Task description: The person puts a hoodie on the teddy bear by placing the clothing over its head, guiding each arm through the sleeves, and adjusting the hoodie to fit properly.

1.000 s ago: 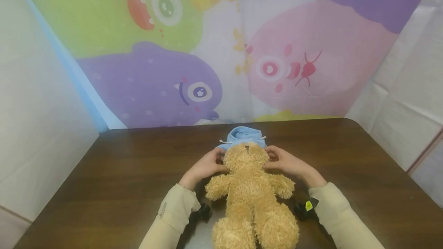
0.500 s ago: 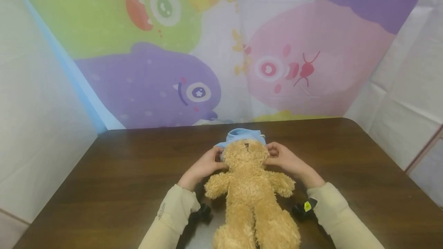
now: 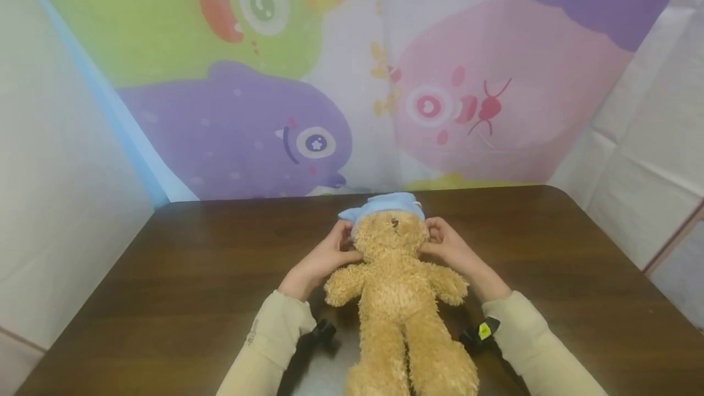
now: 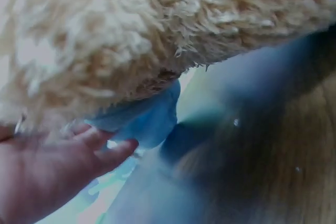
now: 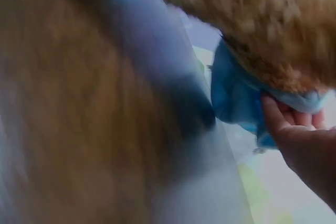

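A tan plush teddy bear [image 3: 393,298] lies on its back on the table, its head away from me. Over the top of its head sits a small light-blue doll's hoodie [image 3: 387,202], its edge low on the bear's forehead. My left hand [image 3: 330,249] grips the hoodie's edge beside the bear's head; in the left wrist view its fingertips touch the blue cloth [image 4: 152,121]. On the other side, my right hand [image 3: 453,249] pinches the hoodie's edge, fingers curled under it in the right wrist view. Fur hides part of both hands' fingertips.
The dark brown wooden table [image 3: 181,298] extends on both sides of the bear. Behind it hangs a cartoon-printed cloth [image 3: 264,127]. White panels [image 3: 649,151] stand left and right. Black wrist cameras [image 3: 321,332] hang below both sleeves.
The hoodie has come down over the top of the bear's head, and its round opening no longer shows. Both hands have moved slightly farther from me, still beside the head.
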### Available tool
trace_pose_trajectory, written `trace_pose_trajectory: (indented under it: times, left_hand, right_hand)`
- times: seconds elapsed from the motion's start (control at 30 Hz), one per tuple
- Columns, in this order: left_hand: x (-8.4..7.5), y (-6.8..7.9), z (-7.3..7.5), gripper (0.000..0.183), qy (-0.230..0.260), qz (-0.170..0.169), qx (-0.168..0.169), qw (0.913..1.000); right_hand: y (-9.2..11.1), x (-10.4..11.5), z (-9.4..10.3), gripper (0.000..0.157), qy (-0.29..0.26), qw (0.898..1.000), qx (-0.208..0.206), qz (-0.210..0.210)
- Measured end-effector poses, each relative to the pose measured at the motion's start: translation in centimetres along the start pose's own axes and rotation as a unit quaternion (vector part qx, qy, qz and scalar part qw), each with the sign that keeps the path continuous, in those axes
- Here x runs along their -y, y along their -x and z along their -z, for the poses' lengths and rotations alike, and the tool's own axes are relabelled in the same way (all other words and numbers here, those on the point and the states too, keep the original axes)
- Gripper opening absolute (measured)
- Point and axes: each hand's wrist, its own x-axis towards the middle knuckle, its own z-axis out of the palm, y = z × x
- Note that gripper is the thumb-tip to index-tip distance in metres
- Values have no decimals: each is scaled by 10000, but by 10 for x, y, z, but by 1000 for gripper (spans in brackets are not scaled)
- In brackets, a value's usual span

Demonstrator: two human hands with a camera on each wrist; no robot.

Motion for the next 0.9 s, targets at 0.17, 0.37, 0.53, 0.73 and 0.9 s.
trace_pose_trajectory:
  times: [0.17,0.37,0.53,0.73,0.9]
  left_hand:
    - [-3,0,-1,56,398,-129,-31,9991]
    - [-6,0,-5,58,120,-311,-546,9980]
    - [-8,-1,-7,56,-219,-383,-767,9961]
    - [-9,-1,-9,58,-166,-383,-894,9951]
    - [-8,-2,-13,58,-134,-359,-1076,9935]
  right_hand:
    - [0,2,-5,39,-860,9955,-218,344]
    - [0,0,-10,39,-919,9943,-152,515]
    - [-1,-4,-10,42,-346,9967,-165,710]
    - [0,-5,-12,41,24,9975,-253,655]
    - [0,-4,-14,40,227,9982,-232,507]
